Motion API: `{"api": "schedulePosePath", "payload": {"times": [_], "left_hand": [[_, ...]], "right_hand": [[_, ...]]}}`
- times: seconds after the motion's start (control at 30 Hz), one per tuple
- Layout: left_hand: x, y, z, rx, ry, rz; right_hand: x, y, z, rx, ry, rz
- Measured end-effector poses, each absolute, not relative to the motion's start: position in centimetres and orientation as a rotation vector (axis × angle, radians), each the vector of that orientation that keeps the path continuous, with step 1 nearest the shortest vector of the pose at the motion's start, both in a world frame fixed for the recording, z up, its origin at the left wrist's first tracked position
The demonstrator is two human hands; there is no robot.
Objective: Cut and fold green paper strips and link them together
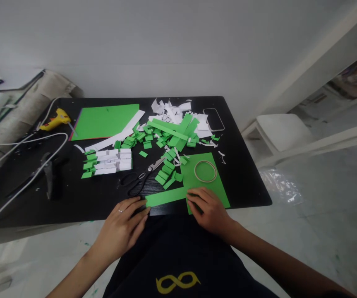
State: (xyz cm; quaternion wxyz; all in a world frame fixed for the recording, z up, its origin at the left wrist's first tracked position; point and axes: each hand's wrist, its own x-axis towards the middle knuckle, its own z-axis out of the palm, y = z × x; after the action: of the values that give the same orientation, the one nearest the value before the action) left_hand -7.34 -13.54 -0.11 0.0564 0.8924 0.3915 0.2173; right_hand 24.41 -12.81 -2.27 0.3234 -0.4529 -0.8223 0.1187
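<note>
My left hand (125, 225) lies at the near edge of the black table (73, 203), fingers stretched toward the left end of a green paper strip (165, 197), fingertips touching it. My right hand (207, 209) rests with fingers down on the near edge of a green paper sheet (206, 188), beside the strip's right end. A tape ring (205, 171) lies on that sheet. Black-handled scissors (141, 178) lie just beyond my left hand. Neither hand grips anything.
Heaps of small green pieces (166, 138) and white paper scraps (172, 109) cover the middle. Folded white-green pieces (110, 162) sit at the left. A large green sheet (105, 121), a yellow glue gun (56, 119), white cables (26, 145) and a phone (213, 119) lie farther off.
</note>
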Motion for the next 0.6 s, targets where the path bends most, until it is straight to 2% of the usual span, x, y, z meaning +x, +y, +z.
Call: {"api": "schedulePosePath", "payload": {"times": [0.3, 0.6], "left_hand": [[-6.3, -13.0, 0.6, 2.592, 1.235, 0.775], [-0.3, -11.8, -2.0, 2.376, 1.35, 0.632]], "right_hand": [[23.6, -12.7, -2.0, -1.249, -2.066, 0.278], [19.7, -11.6, -2.5, -1.36, -2.194, 0.433]]}}
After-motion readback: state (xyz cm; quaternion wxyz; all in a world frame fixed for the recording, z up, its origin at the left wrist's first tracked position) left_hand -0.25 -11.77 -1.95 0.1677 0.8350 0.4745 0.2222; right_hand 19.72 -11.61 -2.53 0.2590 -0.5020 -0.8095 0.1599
